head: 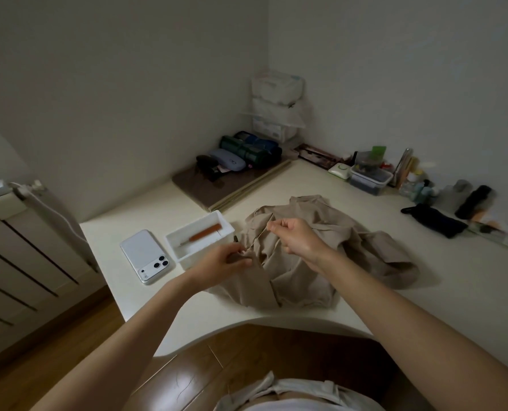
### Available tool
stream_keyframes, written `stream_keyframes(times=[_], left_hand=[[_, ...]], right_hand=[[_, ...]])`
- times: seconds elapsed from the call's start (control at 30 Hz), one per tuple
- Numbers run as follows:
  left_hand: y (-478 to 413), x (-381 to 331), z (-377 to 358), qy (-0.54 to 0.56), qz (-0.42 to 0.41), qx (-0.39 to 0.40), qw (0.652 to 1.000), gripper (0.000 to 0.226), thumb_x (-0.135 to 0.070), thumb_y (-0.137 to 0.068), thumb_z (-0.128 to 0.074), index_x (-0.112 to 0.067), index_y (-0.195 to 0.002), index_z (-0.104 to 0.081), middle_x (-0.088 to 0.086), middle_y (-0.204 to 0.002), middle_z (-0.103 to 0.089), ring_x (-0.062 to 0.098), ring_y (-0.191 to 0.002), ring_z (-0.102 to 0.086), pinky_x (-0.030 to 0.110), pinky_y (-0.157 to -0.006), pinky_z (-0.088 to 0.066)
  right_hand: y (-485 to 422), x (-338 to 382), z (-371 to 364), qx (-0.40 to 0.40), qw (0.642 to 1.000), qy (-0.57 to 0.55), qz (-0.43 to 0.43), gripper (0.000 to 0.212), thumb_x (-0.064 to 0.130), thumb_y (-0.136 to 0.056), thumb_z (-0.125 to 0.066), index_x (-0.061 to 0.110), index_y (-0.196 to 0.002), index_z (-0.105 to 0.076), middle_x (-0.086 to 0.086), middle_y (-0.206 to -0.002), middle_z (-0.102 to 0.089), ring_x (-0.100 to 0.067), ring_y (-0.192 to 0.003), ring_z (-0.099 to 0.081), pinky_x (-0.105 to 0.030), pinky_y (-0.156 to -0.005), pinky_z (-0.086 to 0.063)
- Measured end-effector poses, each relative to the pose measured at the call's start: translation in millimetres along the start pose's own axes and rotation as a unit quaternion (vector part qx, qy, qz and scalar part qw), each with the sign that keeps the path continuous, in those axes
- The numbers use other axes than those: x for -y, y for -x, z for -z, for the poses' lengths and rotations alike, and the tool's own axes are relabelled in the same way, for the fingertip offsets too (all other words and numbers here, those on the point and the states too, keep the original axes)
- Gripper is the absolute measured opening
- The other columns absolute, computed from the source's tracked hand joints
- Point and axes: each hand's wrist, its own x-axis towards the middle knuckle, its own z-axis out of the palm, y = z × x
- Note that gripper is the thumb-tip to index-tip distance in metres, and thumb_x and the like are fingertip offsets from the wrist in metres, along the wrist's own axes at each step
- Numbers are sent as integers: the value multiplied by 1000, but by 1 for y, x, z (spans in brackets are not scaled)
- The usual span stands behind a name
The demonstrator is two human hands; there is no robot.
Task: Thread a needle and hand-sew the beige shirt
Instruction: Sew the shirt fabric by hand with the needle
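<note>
One big white desk (306,185) holds a crumpled beige shirt (320,262) near its front edge; a white tray (200,250) sits just left of the shirt; both hands are over the shirt's left side; the left hand (221,264) pinches a fold of cloth at the edge; the right hand (295,238), a bit higher, pinches a thin thread (258,238); the thread runs down to the left hand; I cannot make out the needle.
</note>
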Motion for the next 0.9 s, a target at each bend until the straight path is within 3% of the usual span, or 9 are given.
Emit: stream_keyframes(times=[0.13, 0.27, 0.37, 0.43, 0.53, 0.63, 0.73, 0.8, 0.9], left_hand=[[4, -2, 7, 5, -3, -18, 1000, 17, -30, -91, -61, -15, -85, -66, 6, -79, -60, 21, -77, -54, 34, -71, -42], [5, -5, 11, -23, -4, -58, 998, 19, -30, -92, -60, -12, -91, -67, 9, -87, -63, 24, -85, -57, 38, -79, -46], [6, -6, 10, -13, -1, -31, 999, 15, -30, -92, -60, -15, -90, -62, 2, -86, -61, 20, -85, -57, 36, -79, -48], [7, -7, 9, -14, 7, -9, 1000, 25, -34, -90, -62, -10, -93, -60, 8, -88, -60, 19, -82, -55, 39, -78, -49], [8, -11, 5, 16, 47, -2, 999, 31, -38, -91, -60, -10, -103, -59, 7, -96, -60, 16, -86, -55, 31, -77, -49], [9, -16, 4, 95, 114, -17, 989, 31, -43, -96, -45, -19, -106, -62, -6, -96, -57, 10, -88, -53, 22, -80, -44], [8, -11, 4, 76, 129, -37, 988, 34, -41, -98, -44, -14, -100, -65, 0, -94, -60, 16, -89, -54, 32, -85, -45], [8, -6, 5, 72, 124, -65, 988, 33, -36, -97, -50, -6, -97, -64, 8, -93, -61, 20, -87, -54, 38, -86, -47], [6, -3, 5, 114, 111, -108, 981, 24, -31, -93, -58, -8, -94, -62, 3, -90, -60, 14, -83, -54, 34, -81, -49]], right_hand=[[-2, -7, 2, -55, 998, 29, -23, 32, 24, -98, -50, -5, -104, -62, 6, -54, -35, -7, -50, -33, -20, -55, -32], [-3, -16, 7, -82, 994, 55, -35, 31, 23, -98, -50, 0, -80, -60, 2, -55, -33, -10, -52, -31, -22, -53, -29], [-5, -22, 6, -87, 992, 76, -44, 38, 25, -98, -50, -12, -95, -61, 0, -58, -35, -10, -53, -33, -23, -55, -31], [-7, -24, 5, -98, 992, 72, -43, 43, 26, -97, -51, -16, -101, -58, -4, -64, -42, -12, -58, -37, -26, -61, -35], [-8, -25, 4, -104, 992, 68, -31, 34, 27, -97, -51, -3, -83, -60, -3, -63, -42, -11, -60, -38, -32, -69, -36], [-9, -27, 4, -108, 991, 69, -24, 26, 27, -97, -51, 8, -81, -58, 2, -58, -37, -11, -58, -37, -31, -68, -35], [-8, -29, 4, -111, 990, 81, -25, 32, 27, -97, -52, 5, -76, -62, -2, -62, -50, -14, -62, -47, -33, -68, -39], [-9, -32, 4, -115, 989, 92, -21, 36, 26, -96, -53, -4, -81, -65, -17, -81, -66, -26, -80, -61, -39, -79, -46], [-10, -33, 3, -110, 987, 120, -21, 39, 27, -97, -51, -10, -98, -65, -24, -106, -66, -33, -103, -60, -45, -94, -46]])
